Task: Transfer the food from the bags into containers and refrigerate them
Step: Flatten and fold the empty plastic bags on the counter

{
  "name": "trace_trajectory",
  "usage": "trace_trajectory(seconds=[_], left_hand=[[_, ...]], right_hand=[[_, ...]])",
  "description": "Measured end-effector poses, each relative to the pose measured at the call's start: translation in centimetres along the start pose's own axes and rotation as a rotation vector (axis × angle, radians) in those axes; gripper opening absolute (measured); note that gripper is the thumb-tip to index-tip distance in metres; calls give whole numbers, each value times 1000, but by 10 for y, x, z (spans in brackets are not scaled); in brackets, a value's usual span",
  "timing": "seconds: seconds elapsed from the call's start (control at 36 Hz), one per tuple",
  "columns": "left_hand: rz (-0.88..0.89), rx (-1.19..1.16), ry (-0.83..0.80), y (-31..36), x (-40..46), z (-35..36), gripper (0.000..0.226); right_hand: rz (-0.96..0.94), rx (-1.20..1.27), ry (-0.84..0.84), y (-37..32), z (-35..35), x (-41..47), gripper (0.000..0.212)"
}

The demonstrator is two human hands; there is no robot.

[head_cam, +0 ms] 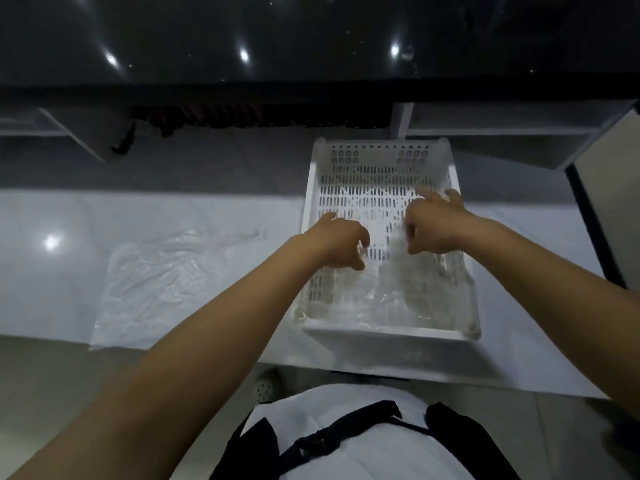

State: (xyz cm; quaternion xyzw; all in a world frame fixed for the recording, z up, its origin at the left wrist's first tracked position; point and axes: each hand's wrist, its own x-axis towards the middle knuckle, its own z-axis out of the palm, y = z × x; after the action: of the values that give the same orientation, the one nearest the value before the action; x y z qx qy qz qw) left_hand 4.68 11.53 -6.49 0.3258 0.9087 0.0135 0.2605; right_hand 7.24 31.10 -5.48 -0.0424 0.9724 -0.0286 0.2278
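A white perforated plastic basket [381,157] stands on the white counter, right of centre. Clear plastic bags [412,292] lie crumpled in its near half; what is in them is too blurred to tell. Both my hands reach into the basket. My left hand [341,242] hovers over the left side with fingers curled down, touching the clear plastic. My right hand [434,225] is over the middle, thumb and fingers pinched on the top of a clear bag, index finger stretched forward. An empty clear bag [156,282] lies flat on the counter to the left.
The white counter [52,289] has its front edge close to my body. Above it runs a dark glossy wall. An open white shelf unit [502,133] stands at the back right, and a dark-edged panel [595,216] borders the right side.
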Motion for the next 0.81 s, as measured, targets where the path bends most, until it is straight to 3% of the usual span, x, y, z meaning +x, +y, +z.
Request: trace_trajectory(seconds=[0.08,0.14,0.31,0.39,0.47,0.64,0.72,0.81], left_hand=[[9,-114,36,-3,-18,0,24],[6,-283,108,-9,-37,-8,12],[-54,-779,403,-45,-121,-38,5],[-107,-933,483,-73,-164,-38,6],[-187,-983,489,-101,-203,-26,9],[-327,-1007,442,-160,-267,10,5],[-319,-1031,314,-189,-297,22,52],[-295,-1008,393,-210,-316,18,90]], right_hand=[[-62,116,141,4,-2,-8,18],[-70,349,249,4,-7,-15,21],[-113,1185,384,-12,-29,-22,17],[-189,1325,482,-37,-45,-18,24],[-276,1359,522,-75,-63,-10,27],[-388,1215,342,-172,-83,16,25],[-456,1063,244,-225,-90,23,18],[-587,833,103,-274,-103,26,9]])
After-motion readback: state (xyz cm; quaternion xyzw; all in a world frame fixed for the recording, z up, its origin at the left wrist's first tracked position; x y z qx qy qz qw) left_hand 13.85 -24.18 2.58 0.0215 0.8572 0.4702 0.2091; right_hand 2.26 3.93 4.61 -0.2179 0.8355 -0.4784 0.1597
